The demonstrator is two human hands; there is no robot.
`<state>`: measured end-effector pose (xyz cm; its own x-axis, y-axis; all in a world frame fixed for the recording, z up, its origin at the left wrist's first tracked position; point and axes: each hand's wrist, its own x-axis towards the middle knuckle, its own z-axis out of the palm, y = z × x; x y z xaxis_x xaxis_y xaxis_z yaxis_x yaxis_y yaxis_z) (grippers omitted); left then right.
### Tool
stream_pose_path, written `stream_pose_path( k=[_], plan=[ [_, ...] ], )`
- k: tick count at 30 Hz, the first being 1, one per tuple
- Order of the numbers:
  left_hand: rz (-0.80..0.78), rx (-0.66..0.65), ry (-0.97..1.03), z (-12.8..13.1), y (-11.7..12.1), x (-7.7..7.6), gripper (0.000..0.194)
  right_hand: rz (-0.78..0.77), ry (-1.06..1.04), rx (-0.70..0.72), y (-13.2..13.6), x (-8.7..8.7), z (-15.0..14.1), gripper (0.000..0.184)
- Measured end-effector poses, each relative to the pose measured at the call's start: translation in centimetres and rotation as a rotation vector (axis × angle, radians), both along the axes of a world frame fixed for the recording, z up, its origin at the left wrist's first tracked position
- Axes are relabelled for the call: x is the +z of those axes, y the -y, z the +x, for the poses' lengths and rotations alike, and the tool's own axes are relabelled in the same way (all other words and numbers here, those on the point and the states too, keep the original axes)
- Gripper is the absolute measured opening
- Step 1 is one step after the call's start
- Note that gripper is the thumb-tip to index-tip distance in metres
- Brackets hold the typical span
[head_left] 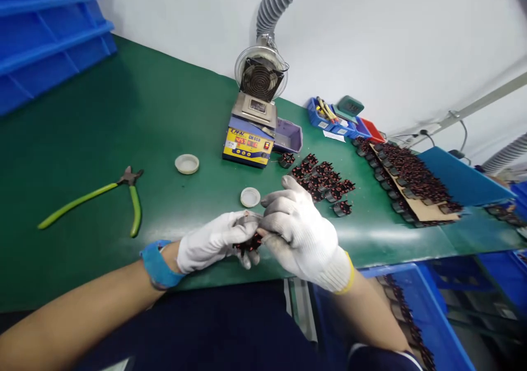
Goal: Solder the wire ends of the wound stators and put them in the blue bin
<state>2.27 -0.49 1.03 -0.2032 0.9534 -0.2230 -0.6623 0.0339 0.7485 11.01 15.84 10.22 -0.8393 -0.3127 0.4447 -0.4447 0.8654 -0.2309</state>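
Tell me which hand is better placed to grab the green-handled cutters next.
Probably the left hand: the cutters lie on its side, and the right hand would have to reach across it. The left is holding a wound part, though.

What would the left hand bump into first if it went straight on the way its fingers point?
Most likely the right hand, whose gloved fingers are right by the copper-wound part that the left hand holds, though their exact depth is unclear.
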Motion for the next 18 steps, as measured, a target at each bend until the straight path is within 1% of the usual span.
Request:
stream_pose_path(
  k=[1, 2, 3, 4, 5, 6, 7, 8, 9, 10, 11, 12, 13, 14, 15, 16, 17, 18],
  plan=[
    [-0.023, 0.131, -0.136, 0.5, 0.0, 0.0, 0.046, -0.064, 0.004, -0.018, -0.2, -0.5, 0.3, 0.004],
    [-0.052, 0.287, -0.252, 0.8, 0.0, 0.1, 0.05, -0.176, 0.021, -0.047, -0.4, -1.0, 0.7, 0.004],
    [-0.086, 0.423, -0.331, 1.1, -0.1, 0.2, 0.058, -0.336, 0.048, -0.085, -0.7, -1.6, 1.1, 0.006],
    [-0.123, 0.512, -0.37, 1.1, -0.1, 0.4, 0.065, -0.532, 0.071, -0.127, -1.1, -2.1, 1.6, 0.009],
    [-0.15, 0.538, -0.371, 1.0, -0.2, 0.4, 0.068, -0.737, 0.071, -0.161, -1.6, -2.6, 2.2, 0.011],
    [-0.156, 0.491, -0.337, 0.7, -0.2, 0.5, 0.069, -0.921, 0.033, -0.187, -2.2, -3.2, 2.6, 0.016],
    [-0.149, 0.405, -0.288, 0.3, -0.1, 0.5, 0.072, -1.045, -0.027, -0.207, -2.7, -3.8, 3.0, 0.019],
    [-0.126, 0.29, -0.217, -0.1, 0.0, 0.5, 0.077, -1.09, -0.075, -0.221, -3.2, -4.3, 3.3, 0.016],
    [-0.095, 0.17, -0.141, -0.5, 0.1, 0.4, 0.082, -1.054, -0.063, -0.241, -3.5, -4.9, 3.4, 0.005],
    [-0.066, 0.073, -0.08, -0.9, 0.2, 0.3, 0.085, -0.954, 0.027, -0.26, -3.5, -5.4, 3.5, 0.017],
    [-0.048, -0.001, -0.048, -1.1, 0.3, 0.1, 0.086, -0.813, 0.184, -0.269, -3.3, -5.9, 3.4, 0.043],
    [-0.045, -0.046, -0.047, -1.3, 0.4, -0.1, 0.084, -0.664, 0.359, -0.258, -2.8, -6.3, 3.2, 0.068],
    [-0.056, -0.056, -0.073, -1.3, 0.4, -0.3, 0.081, -0.54, 0.493, -0.226, -2.2, -6.6, 3.0, 0.084],
    [-0.072, -0.065, -0.113, -1.3, 0.4, -0.4, 0.08, -0.454, 0.559, -0.18, -1.5, -6.9, 2.8, 0.088],
    [-0.086, -0.085, -0.15, -1.3, 0.3, -0.5, 0.08, -0.406, 0.554, -0.134, -0.8, -7.2, 2.5, 0.083],
    [-0.088, -0.112, -0.183, -1.2, 0.2, -0.5, 0.08, -0.378, 0.492, -0.1, -0.3, -7.6, 2.3, 0.074],
    [-0.076, -0.111, -0.242, -1.1, 0.0, -0.5, 0.077, -0.354, 0.404, -0.081, 0.0, -7.9, 2.1, 0.064],
    [-0.057, -0.075, -0.325, -1.1, -0.2, -0.4, 0.072, -0.32, 0.318, -0.08, 0.2, -8.2, 2.0, 0.056]
  ],
)
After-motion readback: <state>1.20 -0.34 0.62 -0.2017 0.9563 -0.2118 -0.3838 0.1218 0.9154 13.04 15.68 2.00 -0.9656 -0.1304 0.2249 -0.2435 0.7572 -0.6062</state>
